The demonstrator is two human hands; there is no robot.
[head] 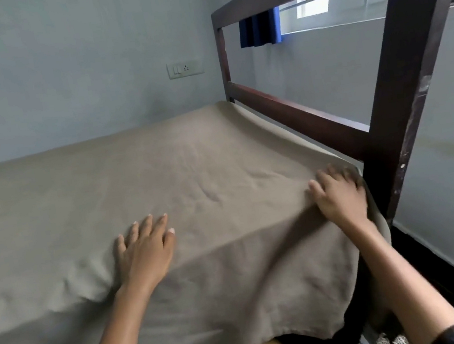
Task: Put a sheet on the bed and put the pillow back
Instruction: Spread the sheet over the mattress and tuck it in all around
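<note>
Head view: one sheet (189,162) lies spread over the bed (299,115), its near edge hanging loose. The left hand (143,249) rests flat near that edge, fingers (151,224) splayed wide. The right hand (339,199) sits on the near right corner, blurred, so I cannot tell whether it pinches. A hard tug there would likely drag cloth off the far edge or rumple it. Two hands, no pillow visible.

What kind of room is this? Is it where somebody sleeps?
Most likely a bedroom. A grey-brown cloth sheet lies spread out flat, a dark brown wooden bed frame stands at its end, and a blue fabric curtain hangs beside a window.
</note>
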